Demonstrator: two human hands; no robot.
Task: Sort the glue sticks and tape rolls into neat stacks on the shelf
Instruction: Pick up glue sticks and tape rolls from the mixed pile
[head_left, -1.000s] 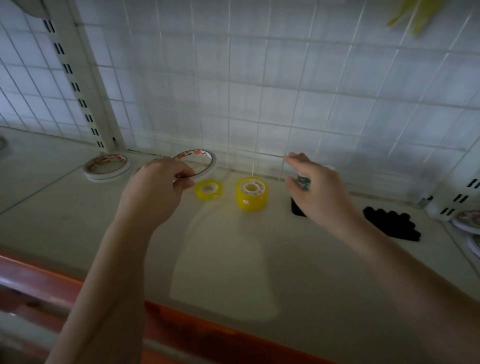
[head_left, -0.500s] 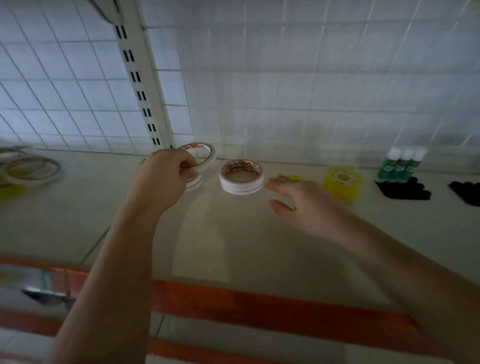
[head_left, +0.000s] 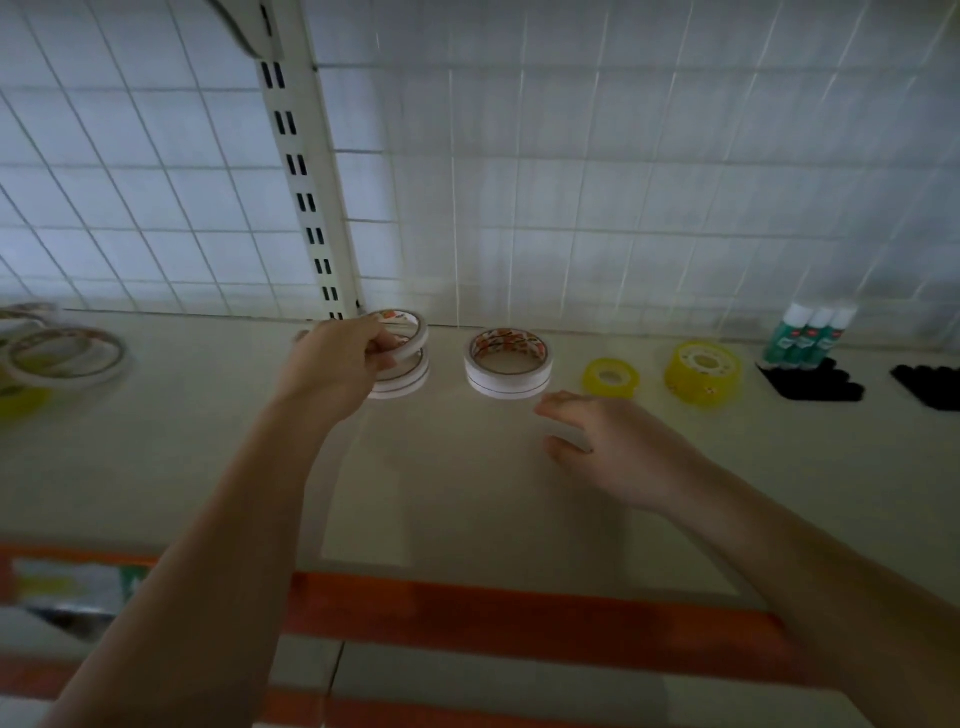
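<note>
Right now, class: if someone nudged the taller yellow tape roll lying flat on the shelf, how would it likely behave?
The taller yellow tape roll lies flat on its round face, so it would probably slide rather than roll. It is wide and squat, so tipping seems unlikely. Its thick winding around a small core suggests it is fairly stiff.

Your right hand (head_left: 613, 441) let go of the glue stick 1 s ago and dropped low over the shelf (head_left: 467, 493), fingers loose. Left hand (head_left: 337, 369) brought its thin tape roll (head_left: 402, 332) over the white stack (head_left: 400, 376) (view panned left).
</note>
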